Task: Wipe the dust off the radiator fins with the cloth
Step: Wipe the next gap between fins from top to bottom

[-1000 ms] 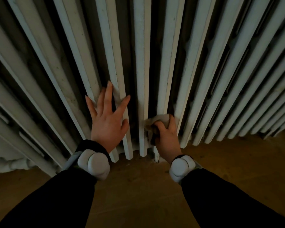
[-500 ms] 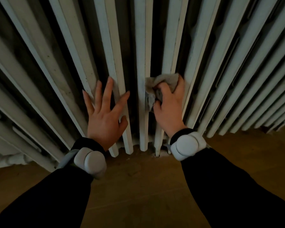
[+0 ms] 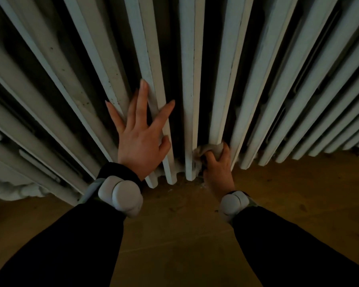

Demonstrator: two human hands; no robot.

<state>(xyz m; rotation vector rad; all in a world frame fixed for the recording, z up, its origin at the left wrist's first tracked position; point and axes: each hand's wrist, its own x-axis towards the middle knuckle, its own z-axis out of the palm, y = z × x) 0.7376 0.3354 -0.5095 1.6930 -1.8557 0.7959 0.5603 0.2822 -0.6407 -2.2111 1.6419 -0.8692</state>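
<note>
**R hand + cloth at foot of fin: whole length lies above the grip**

Obs, standing alongside: the person's right hand [image 3: 217, 164] is low on the radiator [image 3: 298, 75]. Its fingers curl round a bunched grey cloth [image 3: 211, 149] and pinch it onto the bottom end of one fin [image 3: 224, 85]. Cloth wraps the fin's front edge. How far it reaches round the back I can't tell, too dark in the gap. Hand sits just above the wooden floor [image 3: 184, 235].

Left hand [image 3: 141, 139] lies flat on fins further left, fingers straight and spread, holding nothing. Reads as a brace. One bare fin [image 3: 190, 96] stands btw the two hands.

Key relation: the gripped fin's long axis runs floor to top. In the head view it goes up and slightly right from the cloth. Grip is at the lowest pt, so all wipeable length lies above it, and the only useful travel is up along that axis. R hand is the one on it. L is near but carries no cloth.

Judgement: mid-task. Next stroke prob needs the pinch snug while sliding up, w/ wrist following the fin line so the cloth doesn't slip off the edge. Risks: cloth snags at the foot, or dust drops to the floor. Light too dim to rate dust on the other fins.
</note>
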